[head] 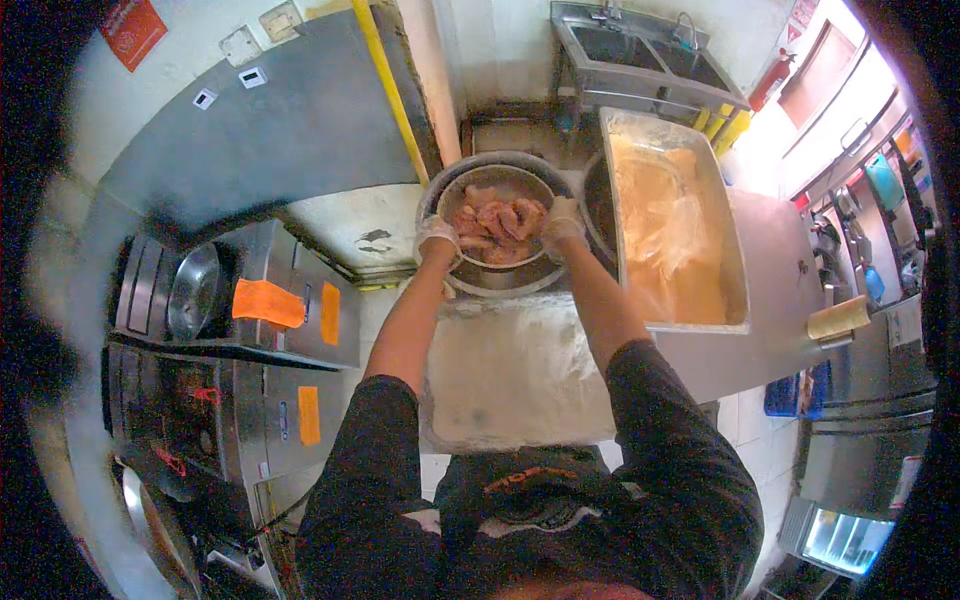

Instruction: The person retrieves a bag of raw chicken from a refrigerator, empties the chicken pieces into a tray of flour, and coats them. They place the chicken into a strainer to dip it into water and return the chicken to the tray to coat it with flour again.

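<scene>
Both my hands wear thin clear gloves and grip opposite sides of a round sieve-like pan (495,263). Pieces of raw meat (501,221), probably chicken, lie heaped inside it. My left hand (437,238) holds the left rim; my right hand (564,223) holds the right rim. Beneath or inside it, a larger round metal bowl (499,286) surrounds the pan; whether the two touch I cannot tell. Close on the right is a deep rectangular tub (679,326) of pale flour (667,225). Nearer my body lies a flour-dusted tray (517,375).
A double-basin steel sink (645,60) stands at the back. Steel fryer-like equipment (307,300) with orange cloths (268,303) is on the left. A steel table (772,255) extends right, holding a pale roll (838,318). A yellow pipe (390,90) runs down the wall.
</scene>
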{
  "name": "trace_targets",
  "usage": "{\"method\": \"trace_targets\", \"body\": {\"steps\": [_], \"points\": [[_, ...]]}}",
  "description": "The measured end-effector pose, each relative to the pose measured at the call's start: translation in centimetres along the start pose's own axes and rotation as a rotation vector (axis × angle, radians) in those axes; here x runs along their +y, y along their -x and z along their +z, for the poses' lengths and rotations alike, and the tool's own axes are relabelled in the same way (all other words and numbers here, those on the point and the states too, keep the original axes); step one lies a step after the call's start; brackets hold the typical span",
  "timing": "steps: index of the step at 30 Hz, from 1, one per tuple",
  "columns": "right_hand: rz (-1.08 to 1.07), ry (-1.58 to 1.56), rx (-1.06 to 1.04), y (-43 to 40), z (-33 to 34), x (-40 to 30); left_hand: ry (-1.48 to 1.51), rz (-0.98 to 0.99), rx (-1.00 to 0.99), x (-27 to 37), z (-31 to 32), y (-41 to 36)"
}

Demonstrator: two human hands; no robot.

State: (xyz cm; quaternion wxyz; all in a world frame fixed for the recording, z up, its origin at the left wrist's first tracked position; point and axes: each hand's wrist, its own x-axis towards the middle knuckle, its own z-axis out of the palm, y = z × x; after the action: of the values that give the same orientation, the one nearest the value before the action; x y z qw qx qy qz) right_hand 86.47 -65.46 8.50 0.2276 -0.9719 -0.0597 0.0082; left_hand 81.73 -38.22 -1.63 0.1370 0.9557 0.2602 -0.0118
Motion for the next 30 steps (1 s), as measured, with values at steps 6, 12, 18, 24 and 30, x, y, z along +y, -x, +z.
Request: {"method": "trace_targets", "body": {"steps": [6, 12, 18, 24, 30], "points": [[0.134, -0.027, 0.06, -1.3, 1.8, 3.1, 0.047, -0.11, 0.071, 5.7, -4.6, 4.5], [0.147, -0.118, 0.109, -1.5, 0.3, 4.5, 0.057, -0.06, 0.082, 6.3, -1.8, 2.9], [0.026, -0.559, 0.088, 4.2, -7.4, -1.0, 0.028, 0.133, 0.036, 1.8, -1.5, 0.8], [-0.245, -0.423, 0.295, -3.4, -7.0, 3.5, 0.395, 0.287, 0.462, 5.4, -10.6, 0.6], [-0.471, -0.082, 0.402, -5.6, -4.0, 4.7, 0.445, 0.259, 0.301, 2.1, -10.4, -3.4]]}}
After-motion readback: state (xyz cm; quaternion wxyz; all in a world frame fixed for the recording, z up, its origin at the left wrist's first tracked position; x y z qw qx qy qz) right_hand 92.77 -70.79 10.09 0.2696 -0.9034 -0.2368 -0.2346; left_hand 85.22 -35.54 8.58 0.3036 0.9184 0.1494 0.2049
